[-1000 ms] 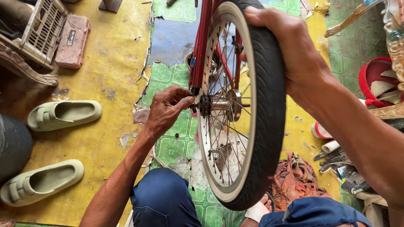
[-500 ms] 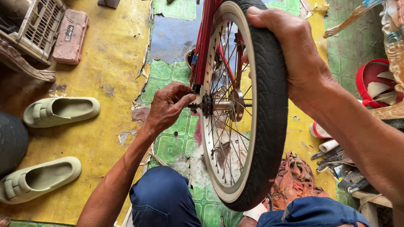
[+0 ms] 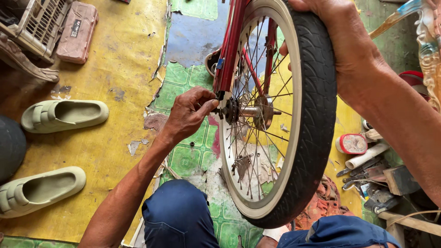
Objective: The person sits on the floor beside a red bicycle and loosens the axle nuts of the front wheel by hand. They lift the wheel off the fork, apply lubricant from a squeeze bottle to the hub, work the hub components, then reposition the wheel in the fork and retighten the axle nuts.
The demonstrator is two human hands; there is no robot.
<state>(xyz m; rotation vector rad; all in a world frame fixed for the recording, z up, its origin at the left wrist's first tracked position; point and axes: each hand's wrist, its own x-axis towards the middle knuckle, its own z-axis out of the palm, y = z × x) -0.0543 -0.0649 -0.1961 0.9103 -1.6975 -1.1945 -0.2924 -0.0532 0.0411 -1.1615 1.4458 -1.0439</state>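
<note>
Steadying the tyre (image 3: 317, 115) from above, the right hand (image 3: 342, 41) clamps it while left hand (image 3: 190, 112) fingertips pinch, seemingly, the axle nut (image 3: 219, 110) beside the red fork (image 3: 229, 50).

A single view, from a camera worn on the person's head, is looking steeply down, close over the work. A bicycle wheel (image 3: 280, 115) is filling the middle and right of the picture, so near that its upper rim is running off the top edge. The person's knees are sitting at the near bottom edge, the floor (image 3: 115, 69) is stretching away toward the top, and pale sandals (image 3: 64, 115) are lying at the left. With only one camera, no part of the scene is being shared between views.
</note>
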